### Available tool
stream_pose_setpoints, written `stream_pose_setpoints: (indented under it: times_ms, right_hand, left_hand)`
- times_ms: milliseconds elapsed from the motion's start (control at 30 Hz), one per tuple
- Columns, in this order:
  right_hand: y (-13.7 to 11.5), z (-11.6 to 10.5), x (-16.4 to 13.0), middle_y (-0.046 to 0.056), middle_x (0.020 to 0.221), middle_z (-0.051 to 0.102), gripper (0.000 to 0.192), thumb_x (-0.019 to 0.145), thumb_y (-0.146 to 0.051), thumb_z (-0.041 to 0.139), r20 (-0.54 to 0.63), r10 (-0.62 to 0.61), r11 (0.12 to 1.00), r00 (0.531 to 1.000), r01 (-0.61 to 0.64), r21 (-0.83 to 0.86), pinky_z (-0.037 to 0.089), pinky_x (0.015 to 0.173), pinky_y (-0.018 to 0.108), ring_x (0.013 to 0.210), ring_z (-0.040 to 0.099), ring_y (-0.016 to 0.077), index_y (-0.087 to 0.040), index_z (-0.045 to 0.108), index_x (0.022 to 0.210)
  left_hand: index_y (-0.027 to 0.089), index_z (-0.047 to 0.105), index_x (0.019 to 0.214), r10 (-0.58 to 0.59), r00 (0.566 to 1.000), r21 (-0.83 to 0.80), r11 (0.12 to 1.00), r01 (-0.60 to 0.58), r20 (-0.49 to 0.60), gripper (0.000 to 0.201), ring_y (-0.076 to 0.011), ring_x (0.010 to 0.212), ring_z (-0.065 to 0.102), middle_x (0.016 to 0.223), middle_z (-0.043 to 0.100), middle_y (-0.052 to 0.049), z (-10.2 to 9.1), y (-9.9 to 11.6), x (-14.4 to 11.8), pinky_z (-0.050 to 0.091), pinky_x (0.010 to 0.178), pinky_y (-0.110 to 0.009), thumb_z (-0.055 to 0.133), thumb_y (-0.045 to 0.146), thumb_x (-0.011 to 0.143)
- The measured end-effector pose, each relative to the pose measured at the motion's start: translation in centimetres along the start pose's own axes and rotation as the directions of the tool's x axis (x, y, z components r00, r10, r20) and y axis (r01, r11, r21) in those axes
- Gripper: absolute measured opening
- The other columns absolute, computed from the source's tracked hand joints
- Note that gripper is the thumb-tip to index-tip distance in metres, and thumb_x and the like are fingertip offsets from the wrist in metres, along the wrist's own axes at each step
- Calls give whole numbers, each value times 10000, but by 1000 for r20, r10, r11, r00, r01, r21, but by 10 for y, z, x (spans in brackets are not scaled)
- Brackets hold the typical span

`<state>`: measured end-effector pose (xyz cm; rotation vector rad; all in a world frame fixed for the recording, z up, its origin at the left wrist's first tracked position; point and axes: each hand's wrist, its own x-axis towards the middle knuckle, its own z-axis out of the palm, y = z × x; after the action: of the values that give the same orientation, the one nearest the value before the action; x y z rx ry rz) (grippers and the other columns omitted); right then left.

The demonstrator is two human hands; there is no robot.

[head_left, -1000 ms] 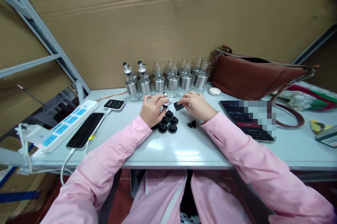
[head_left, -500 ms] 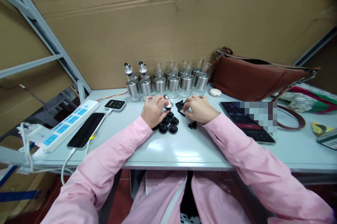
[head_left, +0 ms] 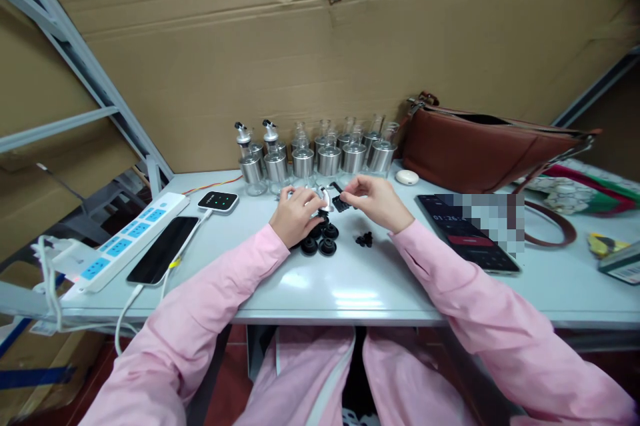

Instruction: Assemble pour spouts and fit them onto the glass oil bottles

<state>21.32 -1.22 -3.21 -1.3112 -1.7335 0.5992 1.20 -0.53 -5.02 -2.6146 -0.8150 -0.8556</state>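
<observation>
On the grey table [head_left: 350, 286], right about the middle, both hands are busy with small parts. Left hand [head_left: 297, 215] is curled around a little metal spout [head_left: 323, 196], fingers pinched on it, held just above a bunch of black rubber stoppers [head_left: 320, 239] lying on the table. Some of those stoppers are tucked under the palm, so I can't count them. Right hand [head_left: 374, 199] is pinching a small black plastic piece [head_left: 341, 203] between thumb and fingertips, just beside the spout, close enough that the two almost touch. It's too small to say exactly what it is.

A smaller pile of tiny black bits [head_left: 365, 238] sits near the right wrist, apart from the stoppers.

Behind the hands there's a row of glass bottles with steel sleeves [head_left: 320, 159] lined up against the cardboard wall [head_left: 320, 59]. The two leftmost ones already have spouts on top; the rest look open.

Off to the left: a white power strip [head_left: 120, 239] with blue sockets, a black phone [head_left: 163, 248] lying flat next to it with a cable plugged in, and a small black device [head_left: 217, 200] with green lights. To the right, a tablet [head_left: 465, 229] lies flat, a little white case [head_left: 407, 177] sits near the bottles, and a brown leather bag [head_left: 490, 146] sits at the back. Both arms are in pink sleeves [head_left: 210, 299].
</observation>
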Motion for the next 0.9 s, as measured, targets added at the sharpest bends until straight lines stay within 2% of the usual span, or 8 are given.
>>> stream_pose_setpoints:
  times_ms: [67, 167, 433, 633, 767, 833, 900]
  right_hand:
    - [-6, 0, -1, 26, 658, 640, 223, 644, -356, 670, 9, 17, 970, 1000, -19, 244, 453, 604, 274, 618, 574, 139, -159, 565, 660]
    - [-12, 1, -3, 20, 649, 632, 333, 559, -429, 741, 58, 58, 923, 997, -76, 377, 450, 594, 269, 597, 559, 122, -153, 581, 653]
    - [-9, 5, -2, 10, 633, 621, 404, 480, -474, 781, 69, 65, 908, 995, -88, 409, 442, 569, 269, 567, 548, 111, -155, 565, 603]
    - [-9, 5, -2, 9, 621, 611, 407, 473, -463, 790, 81, 81, 908, 993, -107, 406, 438, 579, 282, 568, 546, 116, -151, 566, 607]
    - [-10, 5, -3, 12, 629, 612, 394, 495, -461, 782, 83, 73, 910, 994, -101, 403, 441, 587, 289, 572, 547, 119, -153, 565, 611]
    - [-9, 5, -3, 13, 634, 613, 394, 499, -464, 779, 81, 68, 910, 994, -96, 404, 441, 591, 292, 573, 546, 120, -154, 562, 610]
    - [-7, 6, -3, 12, 631, 610, 399, 494, -467, 780, 84, 69, 910, 994, -97, 402, 437, 592, 295, 573, 541, 121, -155, 558, 605]
  left_hand:
    - [186, 550, 964, 29, 1000, 1, 1000, -29, 5, 171, -205, 895, 553, 932, 615, -40, 0, 0, 0, 287, 843, -372, 610, 226, 808]
    - [189, 554, 963, 38, 999, 12, 999, -38, -6, 173, -205, 888, 544, 917, 610, -36, 1, 0, 0, 283, 835, -372, 614, 205, 802]
    - [188, 578, 985, 16, 1000, -17, 1000, -16, -12, 163, -206, 865, 515, 883, 582, -48, 0, 1, 0, 298, 812, -361, 582, 240, 830]
    - [206, 600, 994, -11, 997, -66, 998, 7, -75, 205, -216, 870, 505, 883, 561, -49, 1, 3, -1, 325, 808, -366, 618, 270, 800]
    - [191, 601, 980, -59, 993, -80, 996, 51, -100, 209, -268, 1082, 466, 1138, 517, -122, -1, 5, -2, 337, 869, -393, 619, 258, 783]
    - [175, 582, 994, -57, 997, -100, 994, 50, -61, 210, -272, 1175, 431, 1263, 464, -151, -1, 6, -2, 333, 904, -401, 595, 231, 792]
    - [168, 559, 1002, -50, 999, -125, 991, 47, -20, 205, -254, 1179, 455, 1296, 469, -155, -1, 6, -1, 326, 919, -403, 576, 218, 803]
